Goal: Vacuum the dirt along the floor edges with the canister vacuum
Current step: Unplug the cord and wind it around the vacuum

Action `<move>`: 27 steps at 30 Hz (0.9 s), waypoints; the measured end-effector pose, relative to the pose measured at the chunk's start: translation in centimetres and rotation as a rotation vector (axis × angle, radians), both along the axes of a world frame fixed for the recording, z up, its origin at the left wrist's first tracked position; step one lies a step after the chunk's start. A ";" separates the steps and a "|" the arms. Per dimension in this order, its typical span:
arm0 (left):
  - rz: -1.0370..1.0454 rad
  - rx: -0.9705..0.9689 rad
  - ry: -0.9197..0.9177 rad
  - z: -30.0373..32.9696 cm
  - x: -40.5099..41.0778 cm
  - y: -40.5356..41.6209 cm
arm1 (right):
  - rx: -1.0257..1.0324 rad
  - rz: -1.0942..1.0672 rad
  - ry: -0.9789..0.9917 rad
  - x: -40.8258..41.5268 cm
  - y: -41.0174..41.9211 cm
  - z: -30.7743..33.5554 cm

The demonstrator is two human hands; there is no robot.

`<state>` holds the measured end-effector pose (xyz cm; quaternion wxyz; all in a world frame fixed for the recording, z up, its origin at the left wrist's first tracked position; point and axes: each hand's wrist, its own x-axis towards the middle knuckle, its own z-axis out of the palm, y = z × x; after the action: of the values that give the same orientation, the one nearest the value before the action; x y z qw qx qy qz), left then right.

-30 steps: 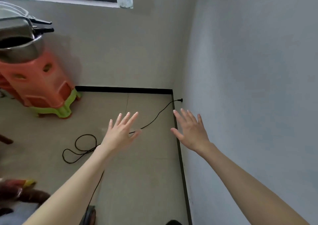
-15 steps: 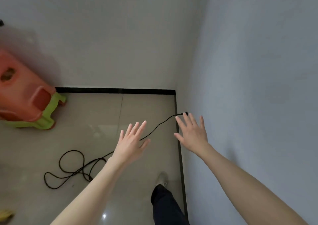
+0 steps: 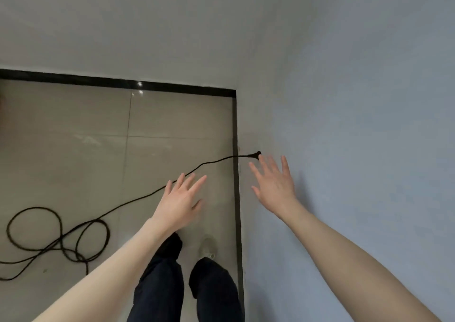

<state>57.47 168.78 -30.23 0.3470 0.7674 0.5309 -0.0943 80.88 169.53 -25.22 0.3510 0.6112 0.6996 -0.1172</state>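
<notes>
power cord (image 3: 138, 199) (black) untouched; left hand (image 3: 179, 202) and right hand (image 3: 275, 185) outstretched, fingers spread.

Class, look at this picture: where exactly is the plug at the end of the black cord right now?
In the head view, the plug sits against the right-hand wall, low above the black skirting, just beyond the right hand.

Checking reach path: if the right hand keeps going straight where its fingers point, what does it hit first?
Most likely the black plug low on the right wall. The right hand is open, fingertips pointing up-left and just short of it. Depth is unclear, so it might meet the wall beside the plug instead.
</notes>
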 end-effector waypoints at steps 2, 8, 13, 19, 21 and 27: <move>-0.063 -0.032 0.014 -4.0 1.3 2.1 | -0.042 0.017 -0.040 0.6 1.8 -3.5; -0.118 -0.092 -0.019 -13.9 7.0 6.4 | -0.141 0.137 -0.199 3.4 6.0 -12.8; -0.075 -0.109 -0.090 -19.4 12.2 9.1 | -0.140 0.254 -0.360 6.3 10.0 -16.8; 0.000 -0.103 -0.215 -23.8 19.1 12.0 | -0.243 0.491 -0.698 8.8 10.5 -19.6; 0.114 -0.224 -0.270 -24.4 20.8 12.7 | -0.244 0.541 -0.723 9.1 10.3 -20.1; 0.175 -0.330 -0.254 -25.4 22.4 13.6 | -0.243 0.588 -0.745 9.5 10.5 -20.7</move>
<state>79.91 182.35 -55.67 0.5385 0.6570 0.5251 -0.0521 90.35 180.04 -45.95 0.6643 0.3427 0.6508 0.1329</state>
